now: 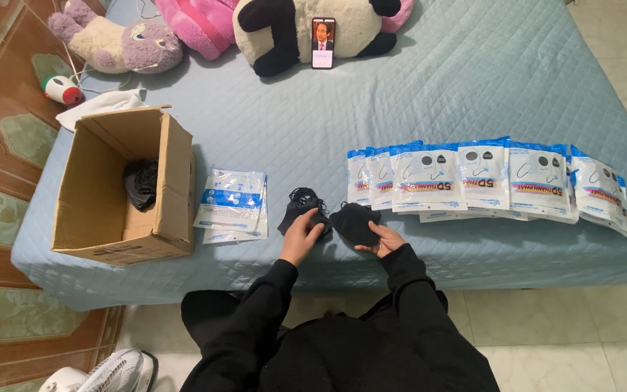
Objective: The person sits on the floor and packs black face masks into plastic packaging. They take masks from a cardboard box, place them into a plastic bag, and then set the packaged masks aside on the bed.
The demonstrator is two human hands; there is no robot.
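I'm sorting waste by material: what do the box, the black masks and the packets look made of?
Box: brown corrugated cardboard, matte, with creased flaps. Masks, one under each hand: soft black fabric, probably non-woven, matte and limp, with thin ear loops. Packets: thin glossy plastic film, partly clear, catching light; the stack beside the box looks the same.
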